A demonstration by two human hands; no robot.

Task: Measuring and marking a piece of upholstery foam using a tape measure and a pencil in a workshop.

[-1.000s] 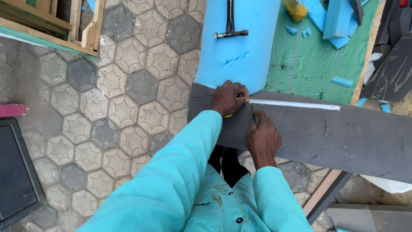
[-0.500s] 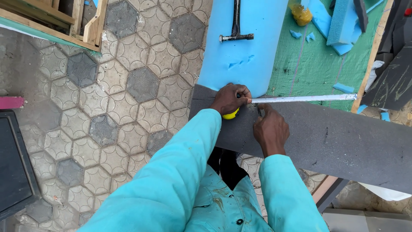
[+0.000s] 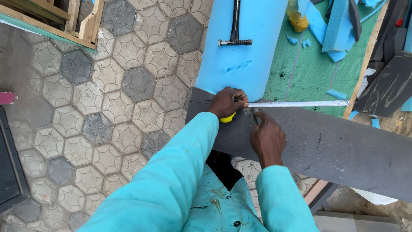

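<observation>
Hexagonal paving [image 3: 107, 86] lying under green workbench [image 3: 313, 73]. Dark grey foam sheet [image 3: 334, 146] stretching across bench edge. Left hand [image 3: 227, 103] gripping yellow tape measure [image 3: 228, 117] — white blade [image 3: 300, 103] running right over sheet. Right hand [image 3: 268, 138] pressing on sheet, fingers curled around something small — too hidden to identify. Hammer [image 3: 234, 25] resting on blue foam [image 3: 244, 47].
</observation>
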